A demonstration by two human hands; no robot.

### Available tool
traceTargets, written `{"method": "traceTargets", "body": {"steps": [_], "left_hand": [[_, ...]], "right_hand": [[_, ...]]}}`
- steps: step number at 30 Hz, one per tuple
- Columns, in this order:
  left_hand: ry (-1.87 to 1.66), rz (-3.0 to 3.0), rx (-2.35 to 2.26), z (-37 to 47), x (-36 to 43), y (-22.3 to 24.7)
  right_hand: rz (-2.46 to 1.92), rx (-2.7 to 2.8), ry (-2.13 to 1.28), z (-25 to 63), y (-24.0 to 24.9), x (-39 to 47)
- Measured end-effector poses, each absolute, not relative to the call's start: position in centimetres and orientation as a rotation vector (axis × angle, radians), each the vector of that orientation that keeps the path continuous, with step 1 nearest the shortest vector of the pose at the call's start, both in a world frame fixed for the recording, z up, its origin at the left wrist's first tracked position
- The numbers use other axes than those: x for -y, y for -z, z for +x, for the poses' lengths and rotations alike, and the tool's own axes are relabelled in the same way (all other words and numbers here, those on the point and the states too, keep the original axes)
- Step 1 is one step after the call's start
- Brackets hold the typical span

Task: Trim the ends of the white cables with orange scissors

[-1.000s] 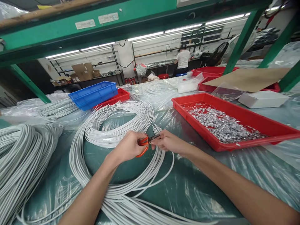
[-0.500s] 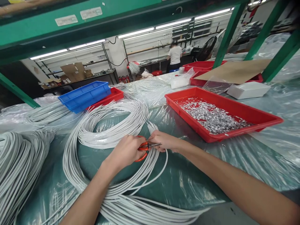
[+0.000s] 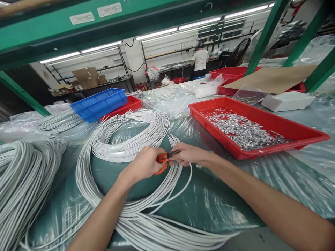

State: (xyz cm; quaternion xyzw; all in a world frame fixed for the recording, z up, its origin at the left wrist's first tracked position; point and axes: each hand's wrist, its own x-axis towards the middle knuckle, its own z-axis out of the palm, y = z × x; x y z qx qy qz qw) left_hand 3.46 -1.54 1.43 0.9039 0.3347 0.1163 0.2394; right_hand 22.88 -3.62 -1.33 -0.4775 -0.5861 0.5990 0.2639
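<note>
My left hand [image 3: 148,161] is closed around the orange handles of a pair of scissors [image 3: 162,163]. The dark blades point right and lie across the fingers of my right hand [image 3: 184,153]. That hand is closed at the end of a bundle of white cables [image 3: 175,173], whose tips stick out above it. One cable loops out to the right below my right hand. The bundle curves round into a large coil [image 3: 85,174] on the green table, and a second coil [image 3: 131,150] lies just behind my left hand.
A red tray [image 3: 261,122] with small silvery pieces stands at the right. A blue bin [image 3: 101,104] rests over a red tray [image 3: 134,103] at the back left. More cables [image 3: 26,181] lie left. A person [image 3: 200,60] is in the background.
The view has shifted slightly, so the scene appears further right. The scissors have tilted a little, their blades now angled upward. Both hands keep their holds.
</note>
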Motion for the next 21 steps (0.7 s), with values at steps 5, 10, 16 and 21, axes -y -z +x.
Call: {"method": "traceTargets", "body": {"steps": [5,10,16,21], "left_hand": [[-0.423,2.158,-0.875,3.4,0.6,-0.9],[-0.511,1.924,-0.8,3.4,0.1,-1.3],[-0.421,1.965,-0.996,2.9,-1.4,0.3],[-0.4,2.028,-1.084,2.8,-1.9,1.2]], "right_hand": [[-1.246,1.555,-1.634,23.1,1.2,3.5],[-1.25,1.549,-1.594,23.2,0.5,3.8],[-1.316,1.525,-1.477,23.5,1.0,3.3],[-1.348,1.491,-1.323,23.5,1.2,3.0]]}}
